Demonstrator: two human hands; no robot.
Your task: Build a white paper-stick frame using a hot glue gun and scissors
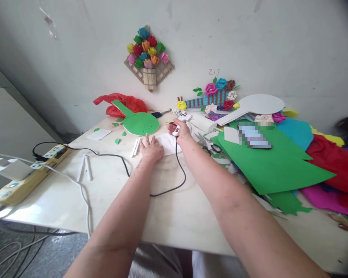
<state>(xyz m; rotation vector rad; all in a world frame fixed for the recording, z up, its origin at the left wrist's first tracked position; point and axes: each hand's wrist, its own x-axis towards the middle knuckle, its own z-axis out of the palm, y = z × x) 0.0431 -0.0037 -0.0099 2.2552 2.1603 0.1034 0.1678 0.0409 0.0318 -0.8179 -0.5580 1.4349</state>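
My right hand [183, 131] is wrapped around a white glue gun [176, 130] with a red switch. A black cord trails from its handle over the table. My left hand [152, 150] lies flat with fingers spread, at the left edge of a white sheet [168, 143]. Just beyond its fingertips is a green paddle-shaped cutout [141, 122], round with a long handle and a few dark dots. Two white sticks [135, 147] lie left of that hand. Scissors [211, 146] with black handles rest to the right of the glue gun.
A yellow power strip [26, 179] with cords lies at the left. Green sheets [272, 166], a phone [253, 136] and a white paddle shape [261, 103] crowd the right. Behind are a red plastic bag [127, 103] and dark-handled scissors [159, 114]. Flower crafts [147, 54] hang on the wall.
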